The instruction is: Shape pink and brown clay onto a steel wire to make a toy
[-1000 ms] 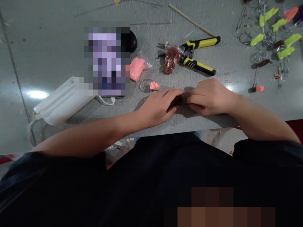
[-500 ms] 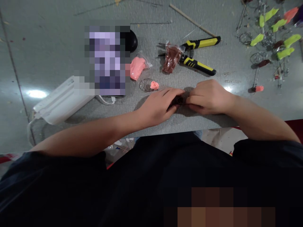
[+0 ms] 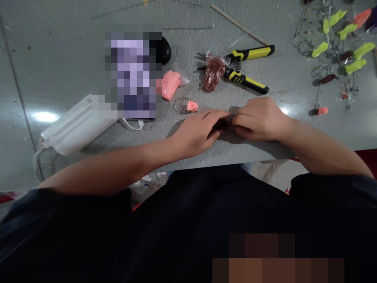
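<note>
Near the table's front edge, my left hand [image 3: 198, 131] curls its fingers and thumb round a small dark brown piece [image 3: 223, 125], mostly hidden in the grip. Just to the right is my right hand [image 3: 259, 119], closed in a pinch with its fingertips beside the brown piece. Whatever those fingertips hold cannot be made out. Past my left hand's knuckles lies a small coral clay rose [image 3: 192, 106] by a thin wire loop [image 3: 180, 106]. Farther back are a bag of coral clay [image 3: 171, 85] and a bag of brown clay [image 3: 214, 74].
Yellow-black pliers [image 3: 249, 80] lie partly under the brown bag, near a thin wooden stick [image 3: 238, 24]. A white power strip [image 3: 79, 125] and a blurred screen [image 3: 132, 78] are on the left. Wire pieces with yellow-green clay [image 3: 355, 67] spread over the right.
My right hand has shifted very slightly up and right, widening the gap to my left hand a little. The left hand stays round the brown piece.
</note>
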Demonstrator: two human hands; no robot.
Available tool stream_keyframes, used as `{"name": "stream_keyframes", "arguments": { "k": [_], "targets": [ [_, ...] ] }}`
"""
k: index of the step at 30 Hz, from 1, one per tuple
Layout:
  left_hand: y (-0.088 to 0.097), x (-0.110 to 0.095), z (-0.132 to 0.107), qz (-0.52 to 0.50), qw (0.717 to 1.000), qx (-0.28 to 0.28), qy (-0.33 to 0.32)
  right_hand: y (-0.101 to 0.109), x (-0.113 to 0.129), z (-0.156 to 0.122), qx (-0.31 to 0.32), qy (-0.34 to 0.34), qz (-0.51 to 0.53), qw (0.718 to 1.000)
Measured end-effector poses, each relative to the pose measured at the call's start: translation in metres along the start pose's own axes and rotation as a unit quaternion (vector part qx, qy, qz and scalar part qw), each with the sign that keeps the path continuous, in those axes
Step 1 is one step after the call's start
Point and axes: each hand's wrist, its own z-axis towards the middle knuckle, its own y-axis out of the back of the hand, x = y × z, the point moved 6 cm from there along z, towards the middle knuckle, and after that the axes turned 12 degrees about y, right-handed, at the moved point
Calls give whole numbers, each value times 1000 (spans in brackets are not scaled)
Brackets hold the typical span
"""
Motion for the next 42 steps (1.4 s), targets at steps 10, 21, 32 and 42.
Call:
{"name": "stream_keyframes", "arguments": {
  "k": [10,21,32,42],
  "targets": [
    [1,-3,-1,5,1000,-6,-3,-4,-6,-2,-12,-21,0,1000],
    [2,-4,-1,6,1000,-1,-7,-4,-7,-2,-12,-15,1,1000],
    [2,-4,-1,1,1000,-6,-8,-7,-8,-1,-20,-23,22,999],
    [2,-1,-2,-9,1000,-3,-4,-6,-4,1,37,-32,11,999]
  ]
}}
